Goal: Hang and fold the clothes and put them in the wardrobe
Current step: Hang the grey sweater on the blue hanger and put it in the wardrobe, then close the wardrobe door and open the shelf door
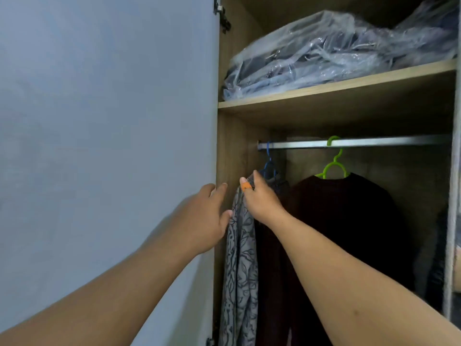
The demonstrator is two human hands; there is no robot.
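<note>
A grey garment with a dark leaf pattern hangs from a blue hanger at the left end of the metal rail inside the wardrobe. My right hand, with an orange plaster on one finger, grips the garment's shoulder just below the hanger. My left hand is open, its fingers stretched toward the garment's left edge, the thumb touching the cloth. To the right a dark maroon top hangs on a green hanger.
The grey wardrobe door stands open on the left. The wooden shelf above the rail holds clothes wrapped in clear plastic. More dark clothing hangs at the far right.
</note>
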